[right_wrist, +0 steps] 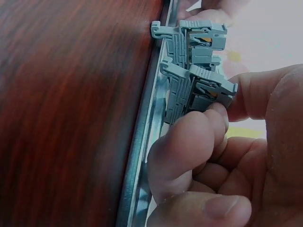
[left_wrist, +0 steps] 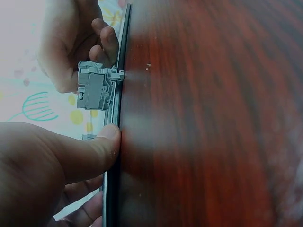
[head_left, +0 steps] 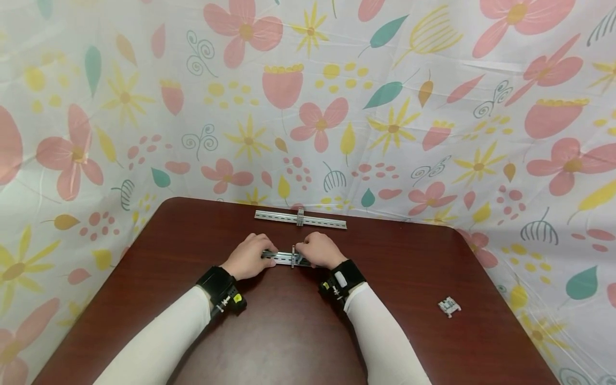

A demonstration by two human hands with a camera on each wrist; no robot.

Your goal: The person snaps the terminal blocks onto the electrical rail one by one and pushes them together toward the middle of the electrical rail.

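A metal DIN rail (head_left: 283, 260) lies on the table, with my left hand (head_left: 248, 258) gripping its left part, thumb on the near edge. One grey terminal block (right_wrist: 208, 38) sits upright across the rail. Beside it, a second grey terminal block (right_wrist: 201, 94) tilts over the rail, pinched between the fingers of my right hand (head_left: 321, 250). Whether this second block's foot touches the rail is hidden by the fingers. In the left wrist view a grey block (left_wrist: 94, 89) stands on the rail, between the left thumb and the right hand.
Farther back lies another DIN rail (head_left: 274, 216), carrying a cluster of terminal blocks (head_left: 300, 217) near its middle. A loose light-coloured terminal block (head_left: 449, 306) rests on the table (head_left: 404, 267) at the right. A flower-patterned cloth (head_left: 337, 123) hangs behind the table.
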